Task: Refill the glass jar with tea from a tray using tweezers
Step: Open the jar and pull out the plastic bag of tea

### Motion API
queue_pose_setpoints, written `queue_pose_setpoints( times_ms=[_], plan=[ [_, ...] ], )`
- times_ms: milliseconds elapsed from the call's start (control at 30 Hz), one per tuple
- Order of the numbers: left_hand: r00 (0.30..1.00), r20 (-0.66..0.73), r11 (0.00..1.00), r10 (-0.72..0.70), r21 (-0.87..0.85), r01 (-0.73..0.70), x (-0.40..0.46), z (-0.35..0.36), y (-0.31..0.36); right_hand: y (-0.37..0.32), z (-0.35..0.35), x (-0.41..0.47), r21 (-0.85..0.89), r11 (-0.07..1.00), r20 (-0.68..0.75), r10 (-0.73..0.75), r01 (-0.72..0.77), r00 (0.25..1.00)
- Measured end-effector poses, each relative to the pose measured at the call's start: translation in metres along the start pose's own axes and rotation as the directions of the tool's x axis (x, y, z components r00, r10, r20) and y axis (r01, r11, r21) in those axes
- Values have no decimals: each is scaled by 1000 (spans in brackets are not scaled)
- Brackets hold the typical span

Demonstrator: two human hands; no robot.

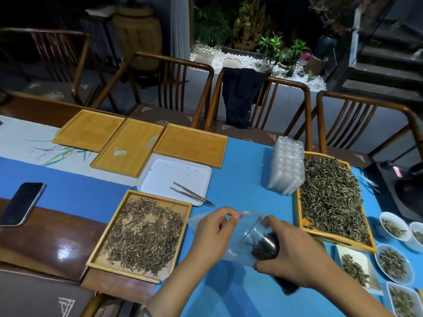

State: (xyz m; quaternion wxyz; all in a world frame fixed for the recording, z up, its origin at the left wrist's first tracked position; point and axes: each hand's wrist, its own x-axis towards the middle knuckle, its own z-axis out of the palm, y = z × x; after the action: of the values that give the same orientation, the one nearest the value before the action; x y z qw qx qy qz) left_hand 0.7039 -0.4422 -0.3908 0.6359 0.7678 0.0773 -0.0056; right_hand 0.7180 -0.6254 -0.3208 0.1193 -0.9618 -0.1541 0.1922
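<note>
The right hand (295, 255) is curled around a tilted glass jar (266, 245) with dark tea inside. The left hand (215, 234) pinches the edge of a clear plastic bag (238, 252) at the mouth of the jar. The jar looks smooth, stiff and breakable, so I would hold it around the body. The tweezers (192, 193) lie untouched on the white tray (160, 177) further away. Left of the hands stands the wooden tray (109, 236) with loose tea (144, 234), light and brittle, best taken gently.
</note>
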Motion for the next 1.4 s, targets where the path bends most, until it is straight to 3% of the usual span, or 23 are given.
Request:
queue_pose_setpoints(
  times_ms=[267, 1000, 1167, 1400],
  plan=[
    [999, 33, 1000, -14, -27, 15, -2, 1, 2, -3, -6, 9, -92, 996, 69, -11, 18, 998],
    [998, 34, 991, -62, -119, 65, -1, -4, -8, -10, -27, 16, -76, 996, 332, -25, 54, 943],
    [998, 30, 993, -54, -103, 57, -2, -3, -7, -9, -26, 15, -43, 996, 272, -62, 77, 960],
    [998, 28, 997, -49, -64, 51, -2, -4, -4, -11, -28, 15, -178, 972, 219, -110, 150, 970]
  ],
)
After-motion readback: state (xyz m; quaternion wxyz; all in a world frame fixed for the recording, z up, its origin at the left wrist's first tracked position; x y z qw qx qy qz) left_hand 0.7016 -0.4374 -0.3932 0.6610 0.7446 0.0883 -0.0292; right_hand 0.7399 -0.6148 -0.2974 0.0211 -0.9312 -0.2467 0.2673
